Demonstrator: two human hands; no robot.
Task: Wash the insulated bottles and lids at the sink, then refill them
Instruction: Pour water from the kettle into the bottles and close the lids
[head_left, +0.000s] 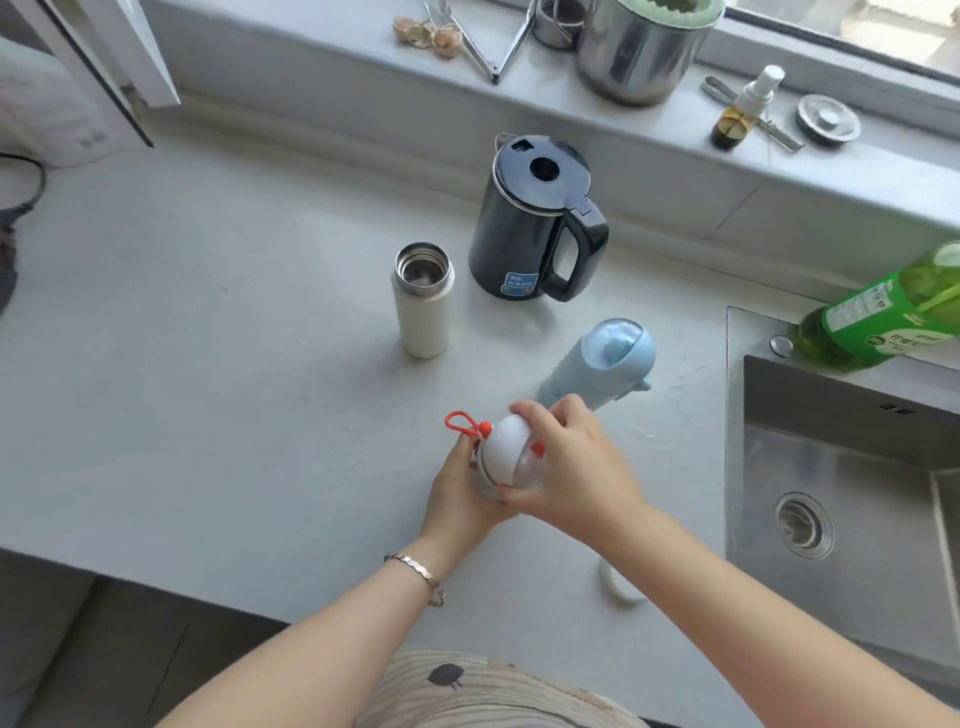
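A small bottle with a white domed lid (506, 449) and a red loop strap stands on the grey counter near its front. My left hand (460, 499) wraps around its body from the left. My right hand (574, 467) grips the white lid from above and the right. An open white insulated bottle (422, 312) without a lid stands further back. A light blue bottle (605, 366) with its lid on stands just behind my right hand. A white lid (618, 584) lies on the counter, partly hidden under my right forearm.
A black electric kettle (535, 223) stands behind the bottles. The steel sink (841, 467) is at the right, with a green detergent bottle (883, 317) at its back corner. The window ledge holds a steel pot (636, 47), tongs, a spray bottle (745, 106) and a drain plug.
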